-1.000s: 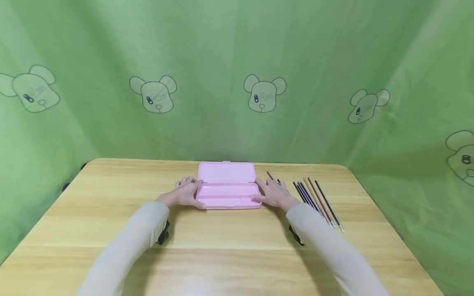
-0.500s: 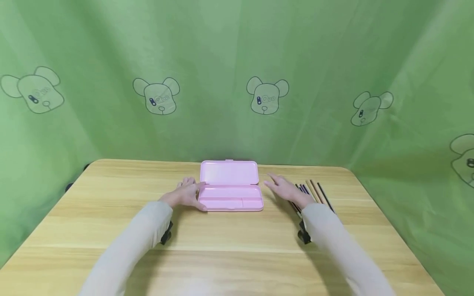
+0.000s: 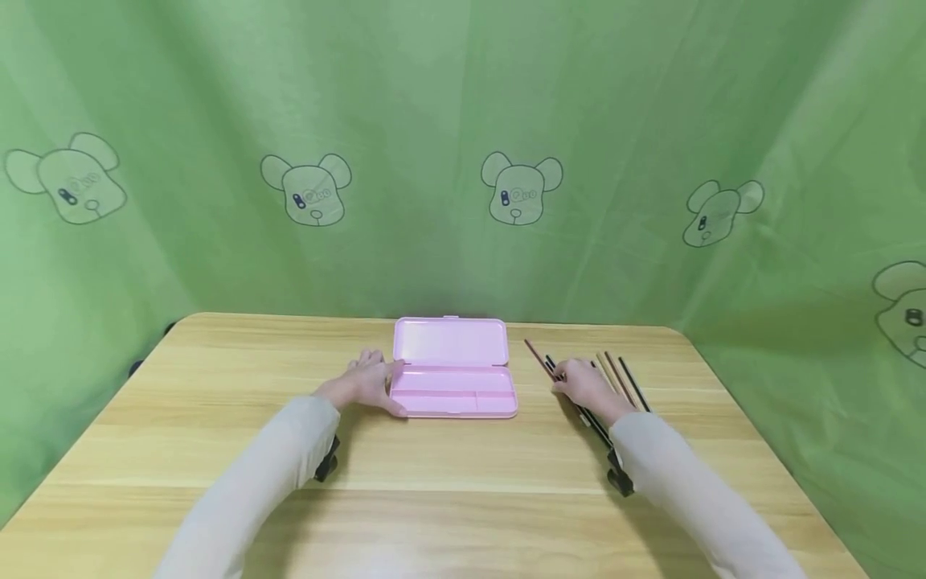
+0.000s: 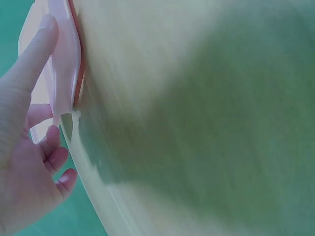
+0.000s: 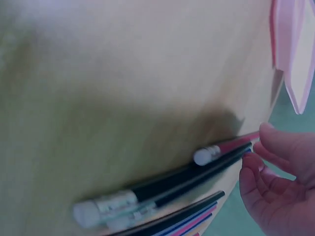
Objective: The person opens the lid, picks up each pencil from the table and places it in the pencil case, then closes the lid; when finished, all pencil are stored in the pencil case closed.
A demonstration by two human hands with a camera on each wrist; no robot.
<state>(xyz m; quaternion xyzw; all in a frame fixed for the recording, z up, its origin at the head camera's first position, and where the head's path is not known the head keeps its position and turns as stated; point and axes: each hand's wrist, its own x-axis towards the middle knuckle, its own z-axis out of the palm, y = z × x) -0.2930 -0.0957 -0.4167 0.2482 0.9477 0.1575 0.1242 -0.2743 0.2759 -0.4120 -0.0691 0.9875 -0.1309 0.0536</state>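
An open pink pencil case (image 3: pixel 454 378) lies mid-table with its lid (image 3: pixel 450 341) folded back. My left hand (image 3: pixel 369 382) rests against the case's left end; in the left wrist view its thumb (image 4: pixel 34 54) lies straight along the pink edge (image 4: pixel 66 64) and the other fingers are loosely bent. My right hand (image 3: pixel 586 384) is over a row of several pencils (image 3: pixel 619 376) right of the case. In the right wrist view its thumb (image 5: pixel 275 140) and curled fingers (image 5: pixel 251 172) close on the tips of a red pencil (image 5: pixel 226 146) and a black pencil (image 5: pixel 167 184), which still lie on the table.
The wooden table (image 3: pixel 448 466) has rounded far corners, and a green printed cloth (image 3: pixel 463 161) hangs close behind and at both sides. More pencils (image 5: pixel 187 216) lie beside the pinched ones. The case's corner (image 5: pixel 293 49) shows at the upper right of the right wrist view.
My right hand left the case's right end, moved right to the pencils and curled its fingers onto them. The left hand stayed at the case's left end.
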